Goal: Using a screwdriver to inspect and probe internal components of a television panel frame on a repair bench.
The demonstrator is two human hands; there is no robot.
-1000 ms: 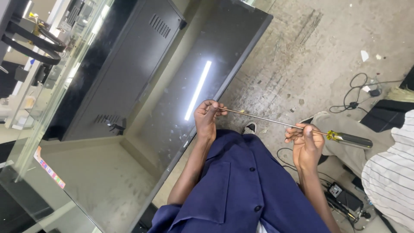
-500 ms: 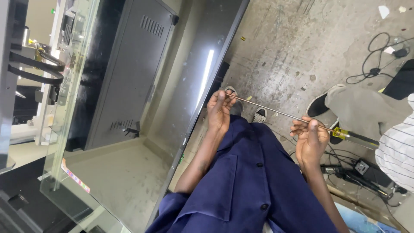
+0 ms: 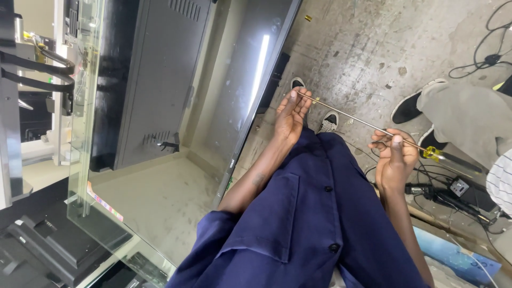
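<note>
Glass sheet (image 3: 80, 176) at nine o'clock carries a small multicoloured label strip (image 3: 105, 202) along its lower edge, and beside it leans a dark flat screen (image 3: 240, 101). At centre I see the left hand (image 3: 290, 114) pinching the tip of a long screwdriver (image 3: 352, 118), held level above the floor. At three o'clock the right hand (image 3: 396, 157) closes around the shaft near the yellow handle. I judge the tool merely readied, unapplied.
</note>
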